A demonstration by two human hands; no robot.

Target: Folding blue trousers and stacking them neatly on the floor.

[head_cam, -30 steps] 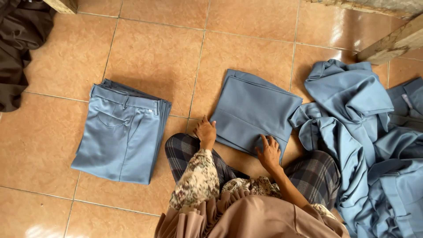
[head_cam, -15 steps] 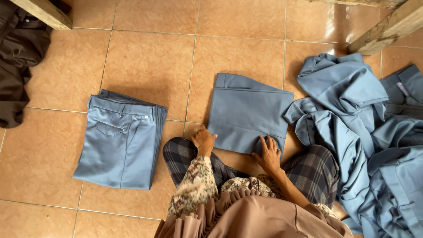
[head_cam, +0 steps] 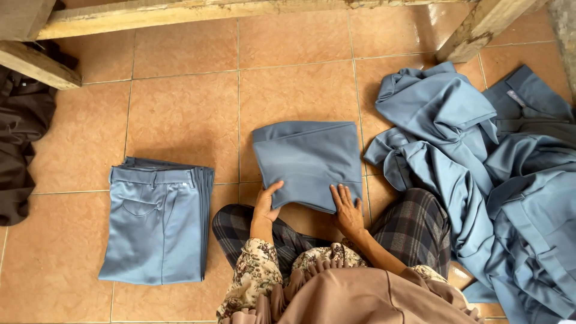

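Note:
A folded grey-blue garment lies on the tiled floor in front of my knees. My left hand grips its near left corner, thumb on top. Flat on its near right edge rests my right hand, fingers spread. To the left sits a neat stack of folded blue trousers. A loose heap of unfolded blue clothes spreads at my right, touching the folded piece's right side.
Dark brown cloth lies bunched at the far left. Rough wooden beams cross the top, one slanting at the top right. My legs in checked fabric are folded under me on the orange tiles.
The view has tilted so everything sits lower in frame. The folded garment has turned slightly, and my left hand now grips its corner instead of resting on it.

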